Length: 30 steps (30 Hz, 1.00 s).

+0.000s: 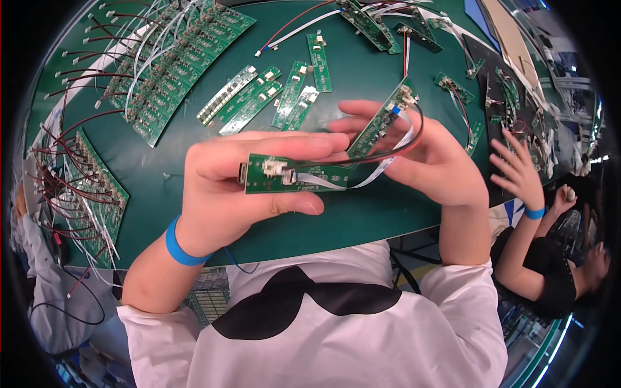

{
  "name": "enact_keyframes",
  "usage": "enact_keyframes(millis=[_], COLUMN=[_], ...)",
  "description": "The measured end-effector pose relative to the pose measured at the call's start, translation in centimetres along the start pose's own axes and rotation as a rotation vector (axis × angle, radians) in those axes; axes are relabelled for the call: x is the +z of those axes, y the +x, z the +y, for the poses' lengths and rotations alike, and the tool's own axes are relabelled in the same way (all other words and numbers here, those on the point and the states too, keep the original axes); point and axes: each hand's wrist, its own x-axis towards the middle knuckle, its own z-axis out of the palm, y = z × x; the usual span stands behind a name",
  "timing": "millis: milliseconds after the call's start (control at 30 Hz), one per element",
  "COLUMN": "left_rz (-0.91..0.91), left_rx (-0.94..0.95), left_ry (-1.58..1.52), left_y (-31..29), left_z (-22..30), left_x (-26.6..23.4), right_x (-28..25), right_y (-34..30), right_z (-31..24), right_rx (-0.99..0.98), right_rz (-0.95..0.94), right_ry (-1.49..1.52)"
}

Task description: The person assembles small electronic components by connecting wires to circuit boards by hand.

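Observation:
My left hand (217,171) grips a small green circuit board (330,174) between thumb and fingers, its connector end toward the palm. In my right hand (430,158) is a second narrow green circuit board (377,127), held tilted up, with the fingers behind it. A red-and-black cable (388,154) and a white ribbon cable (372,178) link the two boards, both plugged in at each end. The boards hang above the green table mat (168,207). My right fingertips partly pass behind the board, so their exact contact is hidden.
Several loose narrow boards (252,100) lie beyond my hands. Large board panels with cables (187,64) sit at the far left, another panel (97,194) at the near left. More wired boards (369,26) lie at the back. A co-worker's hand (521,171) is at the right.

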Motion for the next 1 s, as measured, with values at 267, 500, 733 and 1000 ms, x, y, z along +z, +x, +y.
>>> enact_keyframes(millis=[267, 500, 733, 1000], left_rz=[-0.267, -0.058, 0.024, 0.008], left_rx=[0.337, 0.313, 0.069, 0.217], left_ry=[0.649, 0.675, 0.306, 0.476], left_y=[0.5, -0.1, 0.5, 0.5], left_z=[0.9, 0.8, -0.1, 0.8], left_x=[-0.1, -2.3, -1.0, -1.4], right_x=[-0.5, 0.1, 1.2, 0.7], right_y=[1.2, 2.5, 4.1, 4.4], right_z=[-1.0, -1.4, -0.7, 0.4], right_rx=[-0.021, -0.017, 0.006, -0.25], right_rz=[-0.016, -0.255, -0.526, -0.009], right_ry=[0.163, 0.099, -0.243, -0.257])
